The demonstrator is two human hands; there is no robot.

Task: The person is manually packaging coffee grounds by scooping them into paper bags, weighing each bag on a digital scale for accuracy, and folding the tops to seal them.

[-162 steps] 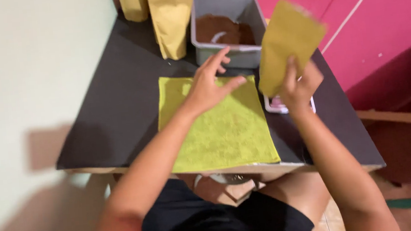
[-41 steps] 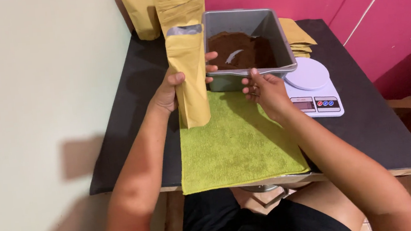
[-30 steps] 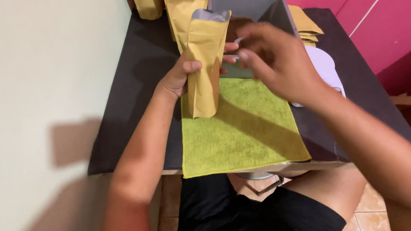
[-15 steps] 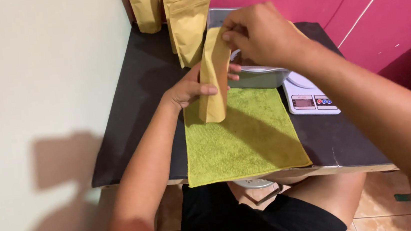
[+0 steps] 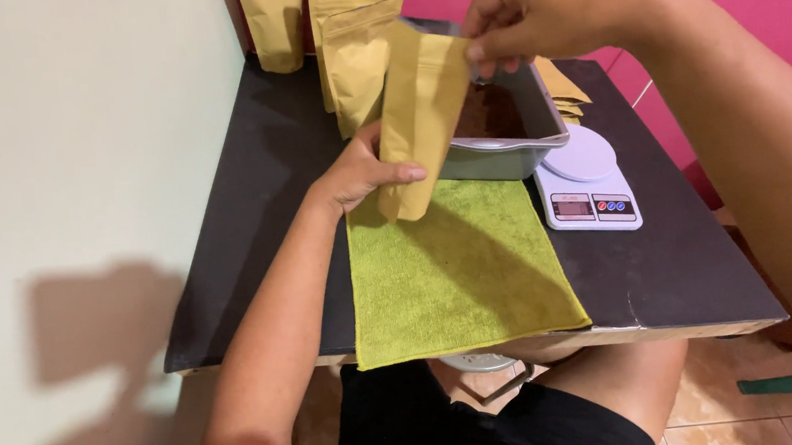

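Head view: the left hand (image 5: 357,170) grips the lower part of a tan kraft-paper pouch (image 5: 417,119), thumb across its front and fingers closed behind it, steadying it upright over the near end of the green cloth (image 5: 459,274). The right hand (image 5: 544,0) pinches the pouch's top edge with fingers closed tight, seemingly holding the mouth near the grey tub (image 5: 505,149) just behind it. The pouch looks flat, matte and stiff, with a rectangular outline and a slightly rounded bottom.

The tub is a rectangular plastic container holding dark brown powder (image 5: 492,112) of a fine, loose texture. Just to its right sits a white digital scale (image 5: 590,180) with a round platform and small coloured buttons, close enough for weighing. The cloth is nubby microfibre, laid flat, probably to catch spills. 2 more kraft pouches (image 5: 355,47) stand against the back wall, and flat ones (image 5: 562,90) lie beyond the tub. The surface (image 5: 260,216) is matte black.
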